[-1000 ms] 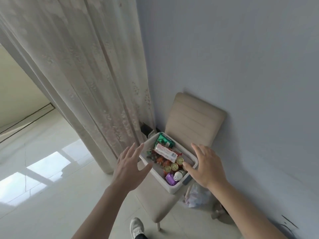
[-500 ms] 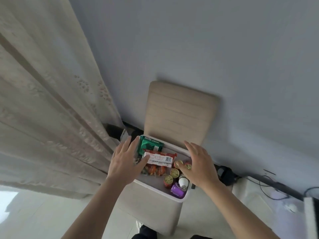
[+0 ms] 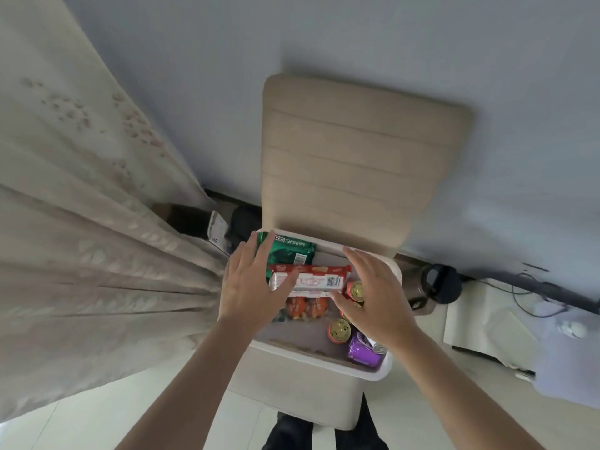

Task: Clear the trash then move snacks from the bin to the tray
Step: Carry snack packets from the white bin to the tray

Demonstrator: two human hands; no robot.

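Head camera looks down on my two hands above the white bin (image 3: 324, 360), which sits on the seat of a beige chair (image 3: 357, 157) against a grey wall. My left hand (image 3: 255, 287) is flat, fingers straight and slightly spread, holding nothing. Its fingertips lie over the green packet (image 3: 292, 254) at the bin's far left corner, and its thumb crosses the end of the red-and-white biscuit pack (image 3: 318, 280), though I cannot tell whether it touches. My right hand (image 3: 378, 298) is likewise empty, fingers straight, over the bin's right side and covering part of the gold-lidded cans (image 3: 339, 331). Orange packets (image 3: 305, 308) lie just nearer me than the biscuit pack, and a purple item (image 3: 360, 350) sits in the near right corner. A cream curtain (image 3: 81, 222) hangs to the left.
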